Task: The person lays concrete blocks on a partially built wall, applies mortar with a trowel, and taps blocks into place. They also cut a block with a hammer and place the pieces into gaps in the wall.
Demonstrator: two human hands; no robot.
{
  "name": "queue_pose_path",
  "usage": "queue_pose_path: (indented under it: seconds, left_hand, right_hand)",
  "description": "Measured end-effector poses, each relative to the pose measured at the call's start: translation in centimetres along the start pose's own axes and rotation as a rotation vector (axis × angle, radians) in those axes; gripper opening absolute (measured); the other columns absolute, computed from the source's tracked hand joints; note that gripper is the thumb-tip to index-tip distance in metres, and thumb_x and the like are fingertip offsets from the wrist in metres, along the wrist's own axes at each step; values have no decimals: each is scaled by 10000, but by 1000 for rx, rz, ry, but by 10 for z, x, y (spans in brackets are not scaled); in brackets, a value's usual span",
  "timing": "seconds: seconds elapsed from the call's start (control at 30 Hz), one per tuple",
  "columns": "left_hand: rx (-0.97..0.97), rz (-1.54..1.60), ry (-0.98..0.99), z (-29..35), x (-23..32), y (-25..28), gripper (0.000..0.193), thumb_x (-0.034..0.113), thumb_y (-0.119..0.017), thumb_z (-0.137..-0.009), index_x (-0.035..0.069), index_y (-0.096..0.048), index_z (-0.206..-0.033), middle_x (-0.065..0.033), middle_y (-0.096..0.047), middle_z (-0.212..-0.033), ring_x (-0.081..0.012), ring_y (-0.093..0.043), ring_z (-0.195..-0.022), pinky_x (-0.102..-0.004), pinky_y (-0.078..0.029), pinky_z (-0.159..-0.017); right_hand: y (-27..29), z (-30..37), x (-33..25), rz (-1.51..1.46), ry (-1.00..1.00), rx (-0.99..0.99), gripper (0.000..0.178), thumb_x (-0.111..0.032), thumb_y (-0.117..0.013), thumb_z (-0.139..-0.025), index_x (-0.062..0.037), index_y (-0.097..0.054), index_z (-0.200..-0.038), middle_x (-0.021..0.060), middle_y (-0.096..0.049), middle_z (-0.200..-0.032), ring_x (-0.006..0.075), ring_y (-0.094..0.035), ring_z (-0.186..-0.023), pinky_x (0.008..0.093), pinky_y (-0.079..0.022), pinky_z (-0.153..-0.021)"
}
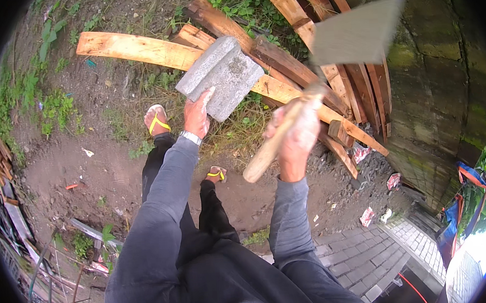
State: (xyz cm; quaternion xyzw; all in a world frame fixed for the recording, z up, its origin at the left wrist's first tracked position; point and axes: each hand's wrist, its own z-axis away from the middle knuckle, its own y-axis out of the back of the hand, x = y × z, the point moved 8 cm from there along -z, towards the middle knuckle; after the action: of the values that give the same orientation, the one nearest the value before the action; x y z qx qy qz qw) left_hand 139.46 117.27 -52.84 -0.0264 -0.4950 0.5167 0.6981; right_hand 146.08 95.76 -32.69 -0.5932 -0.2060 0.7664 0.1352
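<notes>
My left hand (197, 114) grips the lower left edge of a grey concrete block (221, 77), which has a raised ridge along one side and a rough patch on its face. The block is held up in front of the timber pile. In my right hand (298, 131) is a trowel with a wooden handle (271, 147); my fingers are wrapped round it. Its broad grey blade (356, 34) points up and to the right, apart from the block and blurred by motion.
Timber planks (134, 49) lie piled ahead, beside a mossy concrete wall (430, 82) on the right. Weeds (59, 108) grow on the bare soil. Grey paving (363, 255) is at the lower right. Scrap wood and rods (17, 223) lie along the left.
</notes>
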Motion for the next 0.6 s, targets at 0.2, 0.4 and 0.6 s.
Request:
queue_pose_path:
  seconds: [0.2,0.4,0.6]
  left_hand:
    - [12,-10,11,8,9,-1,441,25,-726,-880,25,-585,-1298,-70,-675,-1206,-193,-642,-1109,-349,-498,-980]
    - [-9,-53,-15,0,-5,11,428,22,-716,-892,15,-579,-1297,-86,-672,-1213,-189,-643,-1114,-335,-499,-980]
    - [-3,-2,27,3,-3,12,436,24,-738,-880,16,-588,-1289,-88,-674,-1214,-181,-643,-1115,-334,-495,-988]
  right_hand:
    - [0,0,14,142,291,144,588,-660,-545,-946,-75,-497,-975,69,-554,-722,193,-567,-511,361,-500,-470]
    - [67,12,177,295,-466,138,367,-405,-393,-1085,-66,-486,-980,87,-544,-638,205,-522,-417,376,-478,-377]
    - [68,12,177,240,-570,97,339,-399,-401,-1086,-83,-470,-984,89,-542,-666,203,-512,-431,365,-462,-389]
